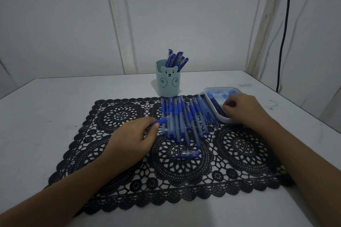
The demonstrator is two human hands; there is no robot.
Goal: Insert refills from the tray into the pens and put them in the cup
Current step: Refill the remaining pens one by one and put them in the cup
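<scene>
Gripped in the left hand (134,138), thumb and curled fingers wrapped round it: a slim blue pen (160,122), its matte, rubbery grip end poking out toward 2 o'clock, over the left-centre of the mat. Just at 3 o'clock of that, a tight row of pens (182,118) with translucent pale barrels and opaque blue grips, lying side by side and roughly parallel. At 6 o'clock of the row, one short blue cap-like piece (187,154), lying crosswise. At 2 o'clock of the row, a shallow white plastic tray (221,88) with rounded corners, thin dark-blue refills (216,100) packed inside. Right hand (243,110) set in the tray's near end, fingers curled down onto the refills; cannot tell whether pinching one. At 12 o'clock, upright, a smooth pale-teal cup (167,84) with a bear face, capped pens (175,59) fanned out of it. Underneath, a black openwork mat (239,153) of round lace medallions on a smooth, scuffed white desk (46,116).
</scene>
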